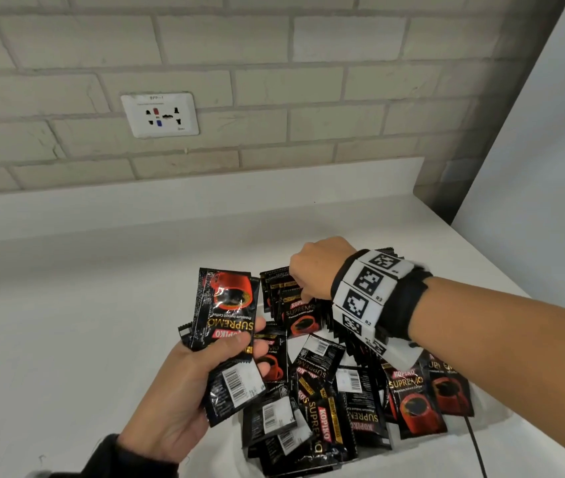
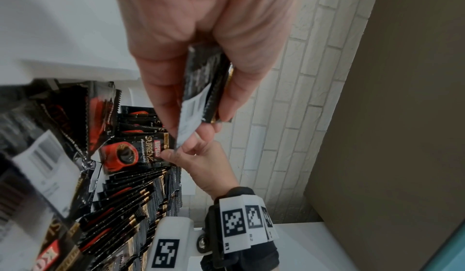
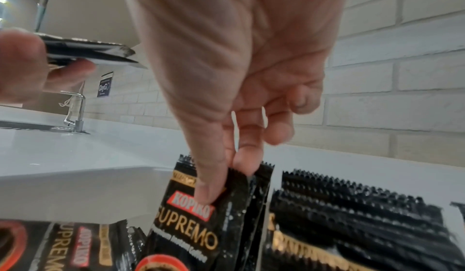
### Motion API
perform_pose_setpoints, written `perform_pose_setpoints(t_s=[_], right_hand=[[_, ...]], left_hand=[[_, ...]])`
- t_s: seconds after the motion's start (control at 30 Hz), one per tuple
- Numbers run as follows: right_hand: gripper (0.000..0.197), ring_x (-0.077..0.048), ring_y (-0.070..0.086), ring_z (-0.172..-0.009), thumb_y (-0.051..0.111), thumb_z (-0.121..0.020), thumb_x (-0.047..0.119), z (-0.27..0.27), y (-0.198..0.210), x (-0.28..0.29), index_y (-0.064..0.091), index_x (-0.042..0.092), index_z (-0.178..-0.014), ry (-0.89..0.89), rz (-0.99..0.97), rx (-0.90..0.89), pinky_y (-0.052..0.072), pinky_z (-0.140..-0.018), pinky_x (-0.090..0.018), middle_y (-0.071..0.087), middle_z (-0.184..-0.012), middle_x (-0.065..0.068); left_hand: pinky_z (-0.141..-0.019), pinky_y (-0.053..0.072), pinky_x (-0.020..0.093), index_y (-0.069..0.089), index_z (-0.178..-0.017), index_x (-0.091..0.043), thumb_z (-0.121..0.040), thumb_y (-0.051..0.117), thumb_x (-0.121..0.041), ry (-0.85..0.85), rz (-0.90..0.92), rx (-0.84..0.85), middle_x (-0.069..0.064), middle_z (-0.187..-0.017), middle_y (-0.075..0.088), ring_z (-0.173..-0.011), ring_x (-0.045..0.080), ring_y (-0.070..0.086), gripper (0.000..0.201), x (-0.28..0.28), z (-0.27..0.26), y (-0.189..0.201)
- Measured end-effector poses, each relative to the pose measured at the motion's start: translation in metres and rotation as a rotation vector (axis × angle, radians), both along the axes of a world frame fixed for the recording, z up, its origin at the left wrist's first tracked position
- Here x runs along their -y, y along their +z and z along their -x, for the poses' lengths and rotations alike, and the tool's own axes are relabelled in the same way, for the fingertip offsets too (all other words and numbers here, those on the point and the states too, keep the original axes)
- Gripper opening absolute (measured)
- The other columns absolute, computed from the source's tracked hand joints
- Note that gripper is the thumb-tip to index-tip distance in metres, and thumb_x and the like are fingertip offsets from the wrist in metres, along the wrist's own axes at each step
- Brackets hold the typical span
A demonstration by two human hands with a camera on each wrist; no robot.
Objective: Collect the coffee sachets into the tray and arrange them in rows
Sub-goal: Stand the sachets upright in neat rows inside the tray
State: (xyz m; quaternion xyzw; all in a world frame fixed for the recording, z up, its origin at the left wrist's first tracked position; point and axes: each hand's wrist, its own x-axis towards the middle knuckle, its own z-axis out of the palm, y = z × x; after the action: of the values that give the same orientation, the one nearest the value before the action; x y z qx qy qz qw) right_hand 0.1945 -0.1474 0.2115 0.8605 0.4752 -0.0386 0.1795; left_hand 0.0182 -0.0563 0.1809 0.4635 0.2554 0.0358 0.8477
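While the left hand (image 1: 184, 381) grips spare sachets (image 1: 227, 332), the right hand (image 1: 312, 267) fingers (image 3: 208, 186) pinch one upright sachet (image 3: 191, 221) in the tray's (image 1: 491, 419) far row; next, seat it squarely.

White counter (image 1: 84, 305) bears the tray (image 1: 502, 420) of coffee sachets (image 1: 322, 408).

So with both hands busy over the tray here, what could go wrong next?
1. The left hand holds a loose fan of sachets in one grip; one could slip out onto the counter.
2. The right hand pinches a standing sachet beside the packed row; pushing it in may tip its neighbours.
3. The loose sachets heaped at the near end of the tray leave little room for another row.
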Motion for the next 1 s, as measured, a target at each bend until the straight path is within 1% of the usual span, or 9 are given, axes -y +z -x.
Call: perform_pose_setpoints(t_s=[0.1, 0.17, 0.27, 0.5, 0.57, 0.7, 0.8, 0.87, 1.0], right_hand=[[0.026, -0.017, 0.048, -0.066, 0.065, -0.084, 0.036, 0.0, 0.002, -0.001, 0.048, 0.017, -0.077, -0.006, -0.016, 0.037, 0.028, -0.047, -0.023, 0.043, -0.065, 0.004], [0.029, -0.016, 0.049, -0.069, 0.066, -0.082, 0.039, -0.001, 0.003, -0.001, 0.047, 0.018, -0.08, -0.008, -0.032, 0.034, 0.033, -0.052, -0.025, 0.046, -0.07, 0.004], [0.035, -0.016, 0.049, -0.073, 0.067, -0.08, 0.043, 0.0, 0.007, 0.002, 0.041, 0.019, -0.086, -0.019, -0.05, -0.004, 0.031, -0.05, -0.024, 0.043, -0.071, 0.006], [0.024, -0.011, 0.05, -0.07, 0.058, -0.085, 0.044, 0.011, 0.023, 0.03, 0.053, 0.021, -0.085, -0.122, -0.277, -0.183, 0.031, -0.054, -0.021, 0.057, -0.08, 0.007], [0.026, -0.008, 0.051, -0.07, 0.052, -0.088, 0.048, 0.021, 0.026, 0.045, 0.055, 0.022, -0.084, -0.188, -0.409, -0.318, 0.032, -0.055, -0.018, 0.057, -0.079, 0.008], [0.03, -0.001, 0.051, -0.063, 0.051, -0.083, 0.054, 0.05, 0.017, 0.069, 0.056, 0.025, -0.087, -0.351, -0.597, -0.767, 0.037, -0.052, -0.011, 0.058, -0.077, 0.009], [0.021, 0.0, 0.051, -0.053, 0.064, -0.081, 0.038, 0.064, -0.002, 0.08, 0.054, 0.02, -0.081, -0.502, -0.833, -1.032, 0.039, -0.046, -0.014, 0.059, -0.064, 0.009], [0.019, -0.003, 0.053, -0.05, 0.067, -0.081, 0.024, 0.067, -0.011, 0.087, 0.052, 0.013, -0.079, -0.61, -1.008, -1.16, 0.04, -0.043, -0.016, 0.06, -0.054, 0.006], [0.017, -0.007, 0.058, -0.054, 0.067, -0.081, 0.013, 0.07, -0.016, 0.099, 0.051, 0.01, -0.077, -0.71, -1.164, -1.293, 0.043, -0.042, -0.015, 0.064, -0.065, -0.003]], left_hand=[[-0.056, 0.058, 0.033, 0.075, -0.079, 0.0, -0.059, 0.065, -0.004, -0.007, 0.012, 0.007, 0.021, -0.073, 0.068, -0.054, 0.024, 0.065, 0.023, 0.001, 0.0, -0.001], [-0.058, 0.057, 0.035, 0.075, -0.078, 0.0, -0.063, 0.062, -0.003, -0.004, 0.013, 0.006, 0.02, -0.075, 0.069, -0.055, 0.023, 0.066, 0.02, 0.001, -0.001, -0.002], [-0.059, 0.057, 0.035, 0.076, -0.077, -0.001, -0.064, 0.062, -0.002, -0.007, 0.024, 0.005, 0.019, -0.075, 0.07, -0.056, 0.023, 0.066, 0.019, 0.002, -0.002, -0.002], [-0.058, 0.058, 0.032, 0.074, -0.083, 0.003, -0.063, 0.063, -0.002, -0.07, 0.02, 0.015, 0.023, -0.074, 0.067, -0.057, 0.027, 0.064, 0.022, 0.014, -0.007, -0.005], [-0.057, 0.058, 0.032, 0.074, -0.08, 0.003, -0.063, 0.063, 0.0, -0.077, 0.027, 0.033, 0.024, -0.073, 0.067, -0.056, 0.026, 0.064, 0.02, 0.02, -0.009, -0.003], [-0.056, 0.058, 0.032, 0.073, -0.08, 0.002, -0.06, 0.066, 0.003, -0.101, -0.028, 0.051, 0.024, -0.076, 0.068, -0.059, 0.026, 0.066, 0.02, 0.033, -0.015, -0.001], [-0.053, 0.057, 0.031, 0.069, -0.085, 0.003, -0.058, 0.068, 0.0, -0.141, -0.1, 0.047, 0.023, -0.076, 0.069, -0.059, 0.025, 0.067, 0.027, 0.046, -0.018, -0.001], [-0.053, 0.056, 0.03, 0.067, -0.091, 0.003, -0.06, 0.07, -0.009, -0.158, -0.133, 0.055, 0.021, -0.076, 0.069, -0.06, 0.025, 0.067, 0.033, 0.053, -0.018, -0.001], [-0.053, 0.058, 0.032, 0.066, -0.098, -0.003, -0.068, 0.06, -0.037, -0.14, -0.079, 0.023, 0.022, -0.083, 0.071, -0.06, 0.028, 0.068, 0.046, 0.057, -0.016, 0.003]])
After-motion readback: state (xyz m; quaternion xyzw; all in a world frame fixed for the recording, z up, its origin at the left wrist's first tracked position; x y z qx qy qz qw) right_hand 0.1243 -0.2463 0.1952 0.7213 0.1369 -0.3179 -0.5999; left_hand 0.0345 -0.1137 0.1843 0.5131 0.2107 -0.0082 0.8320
